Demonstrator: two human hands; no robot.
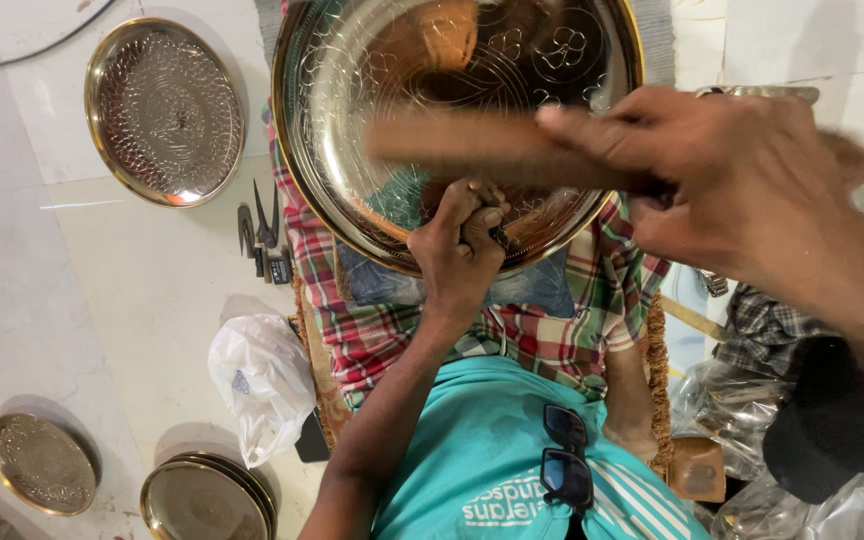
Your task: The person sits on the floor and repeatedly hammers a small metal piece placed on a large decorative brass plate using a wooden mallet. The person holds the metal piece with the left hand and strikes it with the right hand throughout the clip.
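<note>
Head view: hands grip a wooden stick (472, 145) and small tool (497, 235) over brass plate (352, 200), white tiled floor (152, 280).

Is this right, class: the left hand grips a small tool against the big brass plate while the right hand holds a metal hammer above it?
Not quite. In the head view the right hand holds a wooden stick, not a metal hammer. The left hand does grip a small tool on the plate.

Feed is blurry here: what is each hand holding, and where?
Right hand grips a blurred wooden stick at one end; left hand clutches a small tool against the brass plate.
</note>
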